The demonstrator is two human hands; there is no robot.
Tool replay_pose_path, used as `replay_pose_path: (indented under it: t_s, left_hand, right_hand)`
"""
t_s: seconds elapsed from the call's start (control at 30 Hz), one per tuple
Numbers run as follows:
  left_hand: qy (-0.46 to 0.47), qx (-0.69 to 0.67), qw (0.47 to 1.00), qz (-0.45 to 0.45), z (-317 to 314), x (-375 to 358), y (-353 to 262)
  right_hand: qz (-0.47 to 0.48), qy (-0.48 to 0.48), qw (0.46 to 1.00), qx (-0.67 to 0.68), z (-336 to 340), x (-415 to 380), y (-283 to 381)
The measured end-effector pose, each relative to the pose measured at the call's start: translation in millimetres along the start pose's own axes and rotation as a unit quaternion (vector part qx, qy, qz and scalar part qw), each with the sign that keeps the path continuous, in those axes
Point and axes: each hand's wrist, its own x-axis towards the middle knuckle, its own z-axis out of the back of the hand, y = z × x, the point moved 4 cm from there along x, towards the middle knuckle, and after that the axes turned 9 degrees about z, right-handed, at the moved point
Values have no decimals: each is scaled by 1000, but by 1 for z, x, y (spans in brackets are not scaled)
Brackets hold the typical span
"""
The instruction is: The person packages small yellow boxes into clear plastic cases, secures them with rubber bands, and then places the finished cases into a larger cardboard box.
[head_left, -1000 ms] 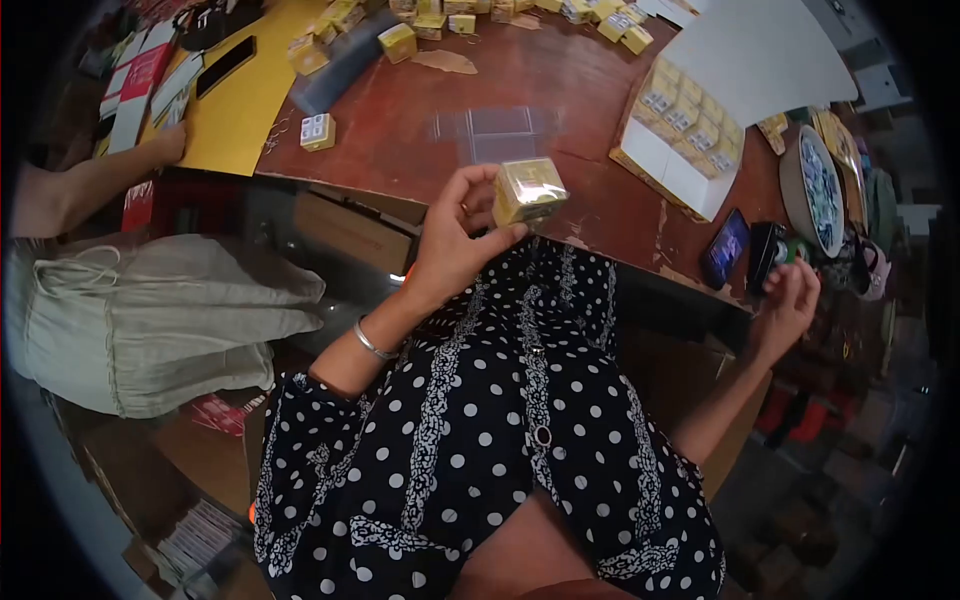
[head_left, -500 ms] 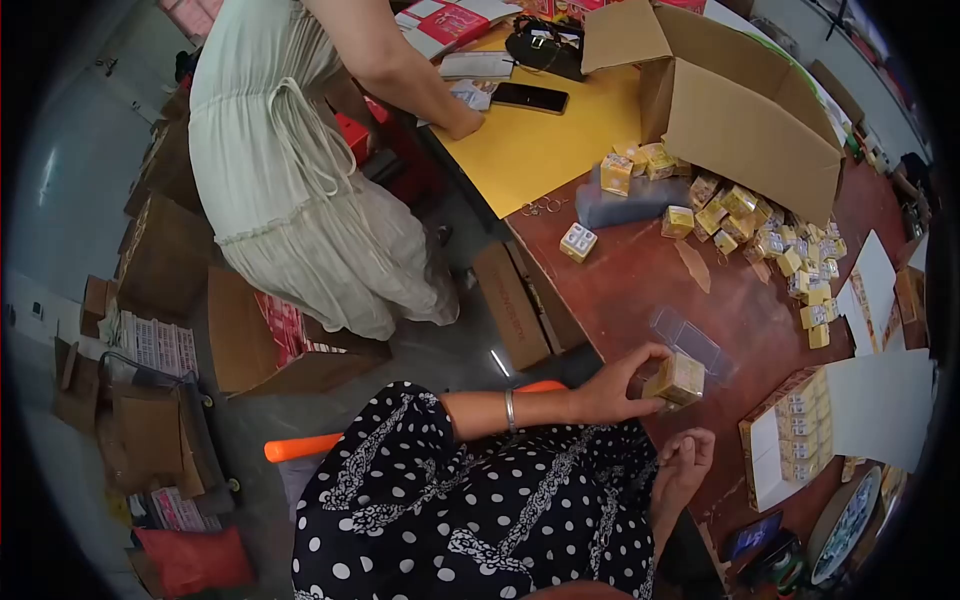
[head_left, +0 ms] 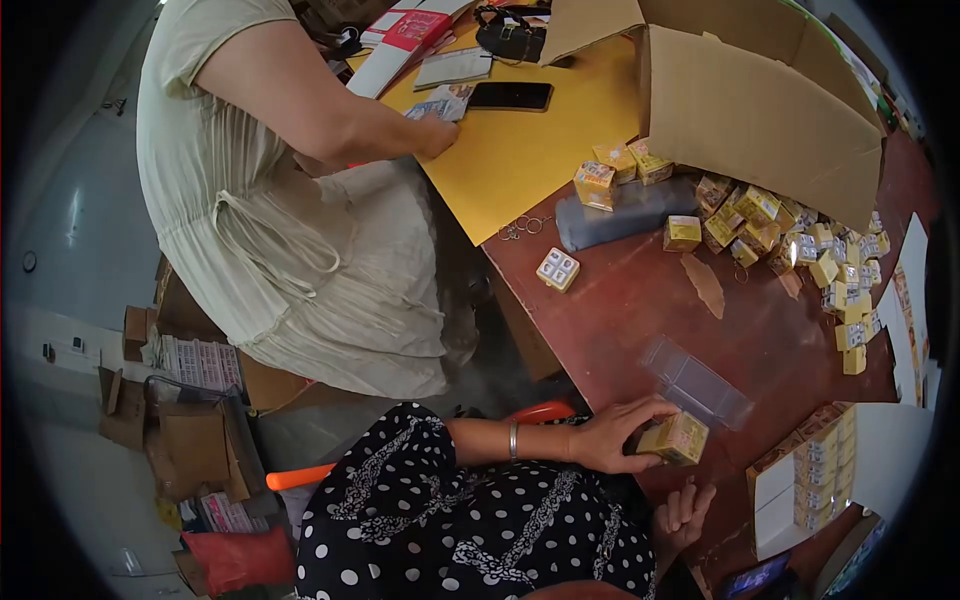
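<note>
My left hand (head_left: 625, 437), with a bracelet at its wrist, holds a small yellow box (head_left: 683, 438) between thumb and fingers above the red table's near edge. Below and right of it, my right hand (head_left: 684, 512) has its fingers curled, with nothing visible in them, apart from the box. An empty clear plastic case (head_left: 697, 382) lies on the table just beyond the held box. A small block with four white squares (head_left: 557, 270) rests near the table's left edge.
Many small yellow boxes (head_left: 760, 207) lie before a large open carton (head_left: 765, 110). An open box of packed pieces (head_left: 820, 470) stands at right. Another person (head_left: 290, 200) stands at left, a hand (head_left: 437, 135) on the yellow sheet (head_left: 540, 150) near a phone (head_left: 511, 96).
The view has shifted, so the table items sit differently in frame. My left hand still grips the yellow box, now tilted differently. My right index finger is a little straighter.
</note>
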Motion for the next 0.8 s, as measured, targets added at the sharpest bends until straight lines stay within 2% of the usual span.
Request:
replay_pose_path:
  t_s: [0.07,0.17,0.27,0.47,0.53,0.57,0.6,0.63,0.67,0.8]
  left_hand:
    - [4,-5,1000,15,1,-1,2]
    - [14,-31,999,40,0,-2,8]
    - [9,-40,998,37,-1,-3,10]
    - [-10,-63,998,24,-2,-2,10]
    - [-13,-61,998,29,-1,-3,13]
    - [-17,-57,997,39,1,-4,12]
    - [-9,-64,996,55,0,-5,13]
    - [-22,-36,997,68,0,-4,14]
    - [-30,-66,996,52,-3,-2,11]
    - [-19,-70,996,45,-14,-10,3]
  right_hand:
    - [-56,132,989,-39,-2,6,0]
    - [-67,165,983,-52,-14,12,-1]
    - [-71,175,979,-80,-15,11,-2]
    - [-34,193,979,-54,-9,9,-5]
    - [-48,117,992,-12,-5,8,-7]
    - [-32,74,996,-36,-1,4,-9]
    - [-46,88,993,-56,-6,9,-11]
    - [-13,65,993,-94,-17,9,-12]
    - [25,36,985,-169,-29,9,-12]
    - [153,106,935,-301,-74,1,-4]
